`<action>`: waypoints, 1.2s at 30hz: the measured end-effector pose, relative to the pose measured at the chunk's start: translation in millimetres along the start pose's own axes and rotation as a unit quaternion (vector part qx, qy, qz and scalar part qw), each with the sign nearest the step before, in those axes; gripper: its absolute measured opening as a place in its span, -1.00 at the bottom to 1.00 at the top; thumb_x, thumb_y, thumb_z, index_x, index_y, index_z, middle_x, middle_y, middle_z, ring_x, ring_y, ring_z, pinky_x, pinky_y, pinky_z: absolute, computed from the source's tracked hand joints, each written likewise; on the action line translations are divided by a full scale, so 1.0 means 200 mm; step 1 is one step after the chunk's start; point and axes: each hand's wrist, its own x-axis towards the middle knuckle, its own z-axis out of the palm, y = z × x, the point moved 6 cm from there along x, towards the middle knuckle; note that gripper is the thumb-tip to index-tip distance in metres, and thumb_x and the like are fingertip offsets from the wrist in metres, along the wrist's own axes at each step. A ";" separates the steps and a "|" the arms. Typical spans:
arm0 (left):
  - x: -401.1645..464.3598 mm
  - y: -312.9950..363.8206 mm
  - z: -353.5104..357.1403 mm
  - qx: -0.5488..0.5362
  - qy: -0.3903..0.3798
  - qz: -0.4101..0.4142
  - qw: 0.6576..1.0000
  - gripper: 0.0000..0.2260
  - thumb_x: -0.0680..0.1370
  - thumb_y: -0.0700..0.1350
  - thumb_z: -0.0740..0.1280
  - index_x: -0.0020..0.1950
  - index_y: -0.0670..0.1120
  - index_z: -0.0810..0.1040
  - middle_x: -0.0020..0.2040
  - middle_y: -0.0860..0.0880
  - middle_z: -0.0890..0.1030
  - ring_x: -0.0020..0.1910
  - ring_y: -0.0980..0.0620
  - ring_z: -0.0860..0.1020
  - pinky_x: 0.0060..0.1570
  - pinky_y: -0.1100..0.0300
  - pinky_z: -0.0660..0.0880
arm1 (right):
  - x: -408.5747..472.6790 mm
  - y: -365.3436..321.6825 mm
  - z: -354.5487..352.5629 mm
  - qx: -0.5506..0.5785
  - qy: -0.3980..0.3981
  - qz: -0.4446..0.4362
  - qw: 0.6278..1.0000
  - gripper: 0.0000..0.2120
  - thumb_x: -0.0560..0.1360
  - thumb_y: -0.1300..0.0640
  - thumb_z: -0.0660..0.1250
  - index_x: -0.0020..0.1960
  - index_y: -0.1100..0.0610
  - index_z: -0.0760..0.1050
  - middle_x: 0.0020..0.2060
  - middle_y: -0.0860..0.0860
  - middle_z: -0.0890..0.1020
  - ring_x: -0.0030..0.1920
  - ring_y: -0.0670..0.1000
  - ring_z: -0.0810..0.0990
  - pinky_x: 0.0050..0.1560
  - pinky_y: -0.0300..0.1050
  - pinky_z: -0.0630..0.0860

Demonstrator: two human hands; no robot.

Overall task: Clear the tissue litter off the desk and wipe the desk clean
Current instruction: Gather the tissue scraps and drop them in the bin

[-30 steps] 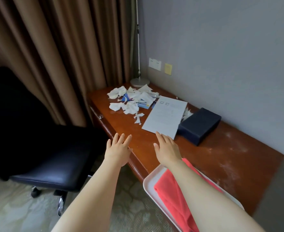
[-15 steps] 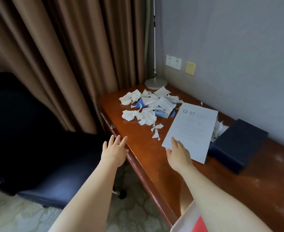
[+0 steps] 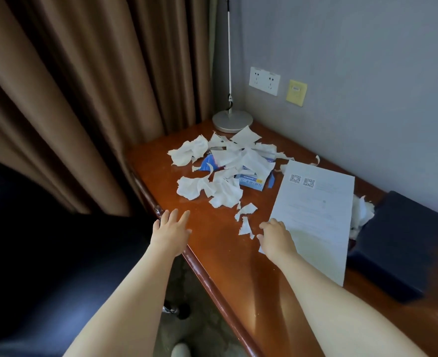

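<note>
- Torn tissue (image 3: 225, 166) litters the table (image 3: 238, 266) mid-frame; nothing cleared or wiped.
- Left hand (image 3: 170, 234) open, fingers spread.
- Right hand (image 3: 274, 238) loosely curled, holding nothing, touching the paper sheet (image 3: 315, 215).

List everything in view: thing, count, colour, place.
desk: one, reddish-brown, against wall
tissue scraps: many, white, desk's far end
tissue packet: one, blue, under scraps
paper sheet: one, white, mid-desk
box: one, dark navy, right of sheet
lamp base: one, silver, far corner
wall sockets: one plate, white, wall
chair: one, black, left
curtain: brown, left
left hand: open, over desk edge
right hand: fingers curled at the sheet's near corner
</note>
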 end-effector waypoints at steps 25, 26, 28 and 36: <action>1.03 0.28 0.07 -0.154 -0.111 0.196 0.962 -0.30 0.54 0.18 0.25 0.54 0.06 -0.04 0.56 -0.04 0.01 0.54 -0.09 -0.08 0.47 -0.06 -0.03 | 0.61 -0.08 0.20 0.144 -0.003 0.138 0.980 -0.85 0.49 0.37 0.23 -0.01 0.23 0.52 -0.03 -0.02 0.34 0.02 0.04 0.47 -0.04 -0.28 0.35; 1.02 0.31 0.07 -0.151 -0.111 0.206 0.960 -0.30 0.54 0.18 0.25 0.54 0.04 -0.03 0.56 -0.05 0.02 0.54 -0.08 -0.07 0.48 -0.05 -0.03 | 0.64 -0.09 0.20 0.154 0.000 0.144 0.978 -0.83 0.47 0.41 0.21 -0.03 0.23 0.52 -0.02 0.00 0.35 0.00 0.05 0.48 -0.08 -0.31 0.32; 1.00 0.37 0.08 -0.154 -0.110 0.225 0.956 -0.30 0.54 0.17 0.25 0.55 0.03 -0.04 0.55 -0.05 0.02 0.54 -0.06 -0.07 0.49 -0.02 -0.05 | 0.69 -0.09 0.19 0.196 0.011 0.162 0.967 -0.77 0.47 0.42 0.21 0.06 0.28 0.53 0.06 0.04 0.37 0.04 0.06 0.49 -0.07 -0.40 0.25; 1.00 0.56 0.07 -0.250 -0.104 0.240 0.932 -0.38 0.57 -0.06 0.22 0.55 -0.01 -0.02 0.49 -0.11 0.15 0.50 -0.09 0.08 0.48 0.05 0.03 | 0.87 -0.15 0.10 0.321 0.086 0.163 0.929 -0.67 0.52 0.26 0.25 0.28 0.25 0.43 0.21 0.08 0.45 0.21 0.07 0.48 0.15 -0.30 0.38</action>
